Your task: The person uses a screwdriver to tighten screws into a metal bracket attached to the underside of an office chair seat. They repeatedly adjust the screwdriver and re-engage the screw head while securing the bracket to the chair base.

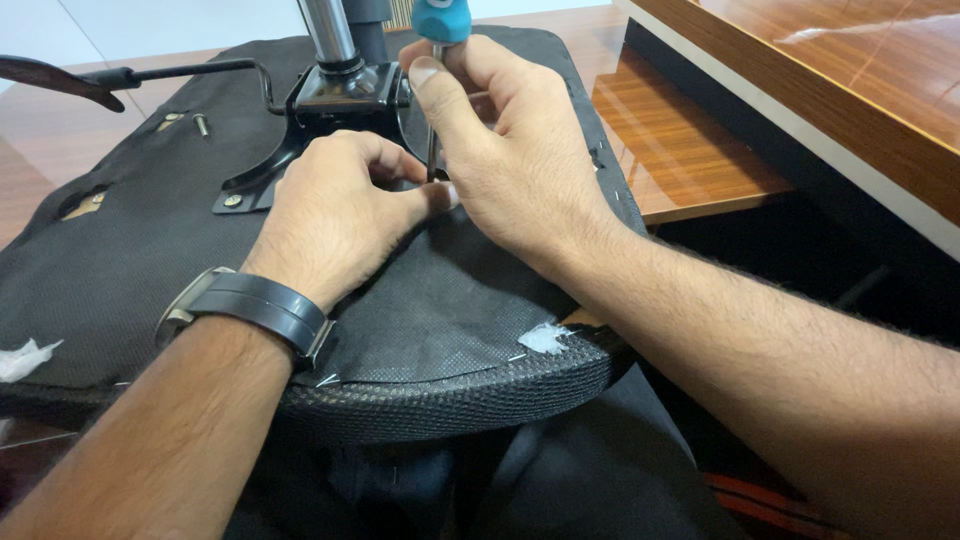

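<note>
Teal-handled screwdriver (437, 60) stands nearly upright, long axis vertical, tip down on the underside of an upturned chair seat (130, 250) just beside the black metal bracket (300, 130). Right hand (510, 160) has its fingers wrapped round the thin steel shaft below the handle; left hand (335, 215) pinches at the tip, what it grips is hidden. Looks light and stiff, shaft likely slippery, so the fat handle is the better hold; wooden desk (690, 150) behind.

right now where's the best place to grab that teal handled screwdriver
Take the teal-handled screwdriver by its thick rounded teal handle, from above and the right. It stands nearly upright, tip down on the black fabric seat underside. The right hand already wraps it there; the left hand crowds the thin shaft below.
</note>
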